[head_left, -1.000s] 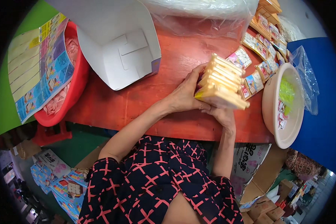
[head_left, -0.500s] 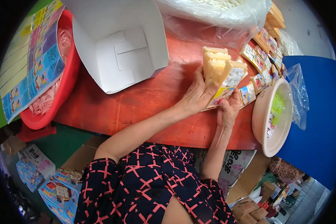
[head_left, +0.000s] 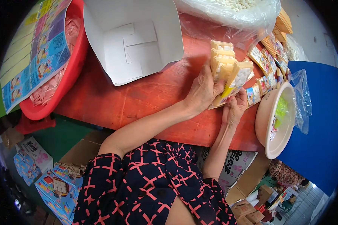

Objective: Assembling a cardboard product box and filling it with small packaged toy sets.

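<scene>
My left hand (head_left: pixel 201 92) is wrapped round a bundle of small pale-yellow framed packs (head_left: pixel 222 56), held upright above the red table. White pieces show inside the frames. The front pack (head_left: pixel 239 74) leans away from the others and has a yellow printed card at its lower part. At the bottom of that pack, my right hand (head_left: pixel 235 108) is closed, thumb and fingers pinching its lower edge. Just beyond the right hand, a similar pack with a blue card (head_left: pixel 251 94) lies on the table.
An open white carton (head_left: pixel 146 56) stands left on the red table (head_left: pixel 139 108). Farther left, printed sheets (head_left: pixel 45 63) lie over a red basin (head_left: pixel 65 88) of pink packets. A plastic bag (head_left: pixel 248 22) of white pieces is behind; more packs (head_left: pixel 264 62) and a cream basin (head_left: pixel 264 123) are right.
The whole view has shifted slightly. In my hands the front pack has turned, so its white face shows more side-on. Both hands still hold on.
</scene>
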Demonstrator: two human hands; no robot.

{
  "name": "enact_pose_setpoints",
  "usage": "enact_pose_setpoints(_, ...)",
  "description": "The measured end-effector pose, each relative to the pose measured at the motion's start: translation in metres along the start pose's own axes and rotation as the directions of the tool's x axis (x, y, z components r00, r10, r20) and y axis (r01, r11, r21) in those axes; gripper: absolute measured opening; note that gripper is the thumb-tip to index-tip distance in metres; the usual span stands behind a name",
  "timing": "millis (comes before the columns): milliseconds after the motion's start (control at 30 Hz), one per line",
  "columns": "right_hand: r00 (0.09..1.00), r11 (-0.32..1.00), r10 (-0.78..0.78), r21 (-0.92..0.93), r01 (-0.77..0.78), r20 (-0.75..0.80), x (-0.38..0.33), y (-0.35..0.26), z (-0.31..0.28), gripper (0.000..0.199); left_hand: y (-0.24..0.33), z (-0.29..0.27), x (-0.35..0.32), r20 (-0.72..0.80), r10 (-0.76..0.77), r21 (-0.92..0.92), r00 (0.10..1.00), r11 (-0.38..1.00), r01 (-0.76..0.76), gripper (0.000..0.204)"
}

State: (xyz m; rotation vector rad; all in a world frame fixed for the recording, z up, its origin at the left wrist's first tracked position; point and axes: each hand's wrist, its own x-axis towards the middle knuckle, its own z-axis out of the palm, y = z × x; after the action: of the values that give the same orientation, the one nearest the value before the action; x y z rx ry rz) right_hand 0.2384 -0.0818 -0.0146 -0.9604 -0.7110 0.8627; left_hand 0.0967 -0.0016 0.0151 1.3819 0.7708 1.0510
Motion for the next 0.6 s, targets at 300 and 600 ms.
enact_pose_setpoints(300, 0.994, 0.999, 0.041, -0.019, -0.043, -0.105, -0.01, -0.01, 0.012, 0.064, -0.004, -0.005, 0.0, 0.092, -0.04, -0.124, 0.995, 0.991, 0.051, 0.064)
enact_pose_setpoints(600, 0.997, 0.999, 0.036, 0.021, -0.035, -0.071, -0.015, -0.021, 0.022, 0.066, -0.005, -0.005, 0.004, 0.103, 0.016, -0.138, 0.995, 0.99, -0.002, 0.072)
